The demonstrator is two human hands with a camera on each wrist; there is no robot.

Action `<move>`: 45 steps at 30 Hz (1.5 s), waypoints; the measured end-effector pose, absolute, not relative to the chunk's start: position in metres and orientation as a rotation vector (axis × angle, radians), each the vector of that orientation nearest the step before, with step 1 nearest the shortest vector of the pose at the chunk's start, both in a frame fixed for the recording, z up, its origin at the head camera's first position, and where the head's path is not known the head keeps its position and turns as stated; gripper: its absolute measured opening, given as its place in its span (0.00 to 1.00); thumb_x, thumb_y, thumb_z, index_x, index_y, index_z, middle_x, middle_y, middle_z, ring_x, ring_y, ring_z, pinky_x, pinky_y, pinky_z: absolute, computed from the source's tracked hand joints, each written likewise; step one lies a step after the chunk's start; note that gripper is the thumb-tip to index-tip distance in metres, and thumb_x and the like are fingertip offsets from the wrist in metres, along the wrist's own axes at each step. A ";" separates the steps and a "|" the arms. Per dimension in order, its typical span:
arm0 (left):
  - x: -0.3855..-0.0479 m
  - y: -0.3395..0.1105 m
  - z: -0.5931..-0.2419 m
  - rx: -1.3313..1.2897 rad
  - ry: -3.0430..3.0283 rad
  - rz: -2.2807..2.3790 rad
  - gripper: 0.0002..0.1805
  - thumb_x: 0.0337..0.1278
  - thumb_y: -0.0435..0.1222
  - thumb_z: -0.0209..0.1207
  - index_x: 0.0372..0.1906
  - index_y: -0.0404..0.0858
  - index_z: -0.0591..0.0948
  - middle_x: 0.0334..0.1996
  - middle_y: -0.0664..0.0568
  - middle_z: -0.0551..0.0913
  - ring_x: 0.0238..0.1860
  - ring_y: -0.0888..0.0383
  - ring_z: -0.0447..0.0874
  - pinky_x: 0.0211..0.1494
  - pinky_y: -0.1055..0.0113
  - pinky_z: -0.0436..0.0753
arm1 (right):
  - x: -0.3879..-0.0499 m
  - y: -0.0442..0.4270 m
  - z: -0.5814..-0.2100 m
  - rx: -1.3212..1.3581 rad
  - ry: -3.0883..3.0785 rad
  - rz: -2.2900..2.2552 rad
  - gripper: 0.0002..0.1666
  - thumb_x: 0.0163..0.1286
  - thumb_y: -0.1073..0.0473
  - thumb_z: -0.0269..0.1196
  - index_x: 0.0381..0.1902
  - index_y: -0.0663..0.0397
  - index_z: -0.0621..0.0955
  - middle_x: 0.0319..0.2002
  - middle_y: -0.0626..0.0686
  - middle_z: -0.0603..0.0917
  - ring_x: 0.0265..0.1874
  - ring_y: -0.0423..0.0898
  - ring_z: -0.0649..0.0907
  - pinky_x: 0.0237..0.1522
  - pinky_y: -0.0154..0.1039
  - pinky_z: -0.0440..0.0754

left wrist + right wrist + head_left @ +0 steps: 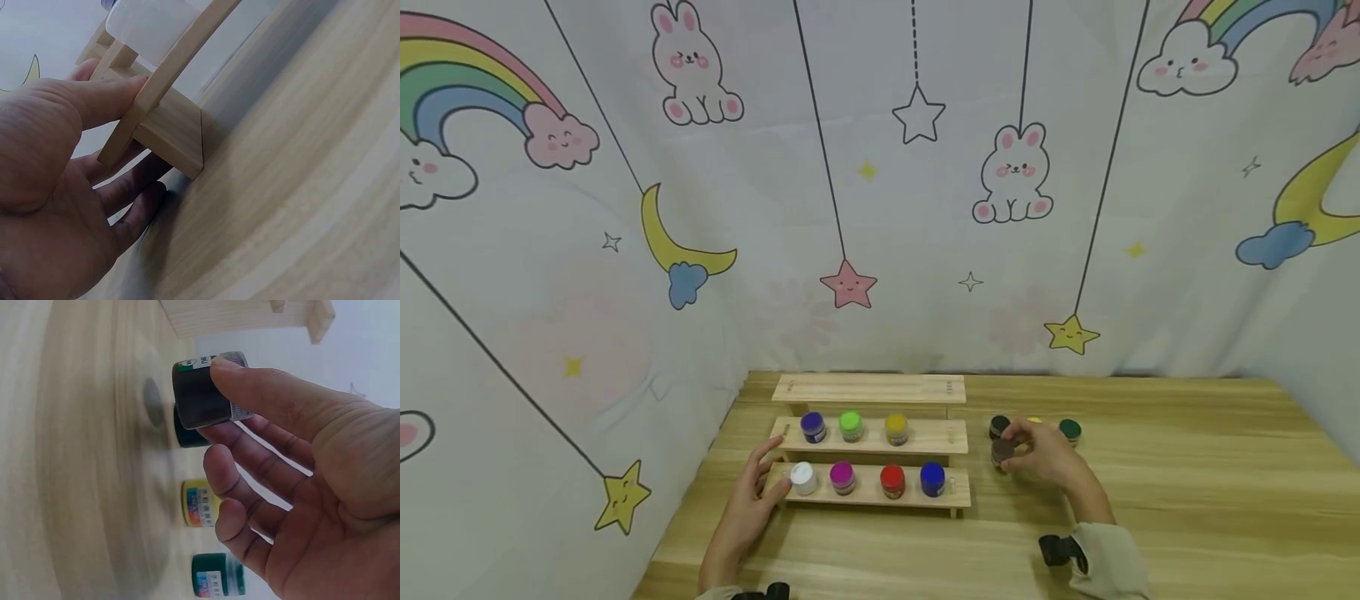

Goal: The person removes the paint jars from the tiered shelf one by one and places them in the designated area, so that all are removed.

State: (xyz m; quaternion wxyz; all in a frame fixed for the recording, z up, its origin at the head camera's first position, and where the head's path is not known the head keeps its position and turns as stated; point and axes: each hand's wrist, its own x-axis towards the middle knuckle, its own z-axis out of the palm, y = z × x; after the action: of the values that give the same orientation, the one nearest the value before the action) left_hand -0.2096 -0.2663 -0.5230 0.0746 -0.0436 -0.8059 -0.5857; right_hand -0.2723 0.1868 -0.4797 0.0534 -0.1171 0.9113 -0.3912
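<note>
A three-tier wooden rack (868, 389) stands on the table. My left hand (747, 506) grips its left end, with the thumb on the front strip (164, 78) and the fingers behind. My right hand (1051, 457) pinches a small dark brown paint jar (199, 394) between thumb and fingers, just off the tabletop to the right of the rack. Beside it stand a black jar (998, 427), a yellow jar (199, 503) largely hidden by the hand in the head view, and a dark green jar (1070, 431).
On the lowest tier sit a white jar (803, 477), a magenta jar (842, 477), a red jar (892, 481) and a blue jar (932, 478). The middle tier carries a purple jar (812, 427), a light green jar (851, 426) and an ochre-yellow jar (897, 428). A printed curtain (925, 250) hangs behind the table.
</note>
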 end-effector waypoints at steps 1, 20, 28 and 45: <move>-0.209 -0.266 -0.523 -0.130 -2.419 -1.757 0.34 0.67 0.30 0.61 0.74 0.44 0.62 0.75 0.37 0.58 0.71 0.31 0.57 0.72 0.31 0.51 | -0.273 0.187 -0.481 -0.351 2.772 -1.178 0.19 0.55 0.65 0.76 0.42 0.56 0.80 0.39 0.50 0.84 0.42 0.50 0.81 0.46 0.53 0.78; -0.206 -0.269 -0.527 -0.139 -2.407 -1.747 0.34 0.67 0.32 0.61 0.74 0.44 0.62 0.72 0.35 0.61 0.70 0.31 0.59 0.71 0.30 0.52 | -0.268 0.187 -0.480 -0.356 2.660 -1.221 0.18 0.60 0.64 0.73 0.46 0.59 0.80 0.42 0.53 0.84 0.45 0.53 0.83 0.46 0.53 0.80; -0.206 -0.268 -0.527 -0.151 -2.398 -1.743 0.34 0.67 0.31 0.61 0.74 0.43 0.62 0.72 0.35 0.62 0.70 0.31 0.60 0.71 0.30 0.53 | -0.265 0.188 -0.474 -0.329 2.628 -1.228 0.17 0.78 0.60 0.55 0.59 0.64 0.76 0.41 0.55 0.84 0.34 0.50 0.81 0.32 0.44 0.78; -0.208 -0.267 -0.525 -0.149 -2.397 -1.751 0.34 0.66 0.31 0.61 0.74 0.44 0.63 0.75 0.36 0.58 0.71 0.29 0.57 0.71 0.30 0.51 | -0.253 0.186 -0.444 -0.634 2.663 -1.243 0.26 0.81 0.70 0.37 0.72 0.76 0.60 0.68 0.73 0.69 0.63 0.65 0.74 0.63 0.62 0.71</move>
State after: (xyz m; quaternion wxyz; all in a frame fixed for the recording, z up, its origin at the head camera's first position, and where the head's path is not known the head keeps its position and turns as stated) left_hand -0.2083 -0.2667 -0.5252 0.0844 -0.0501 -0.8036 -0.5870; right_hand -0.2535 0.1858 -0.4442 0.0676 -0.2105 0.8837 -0.4125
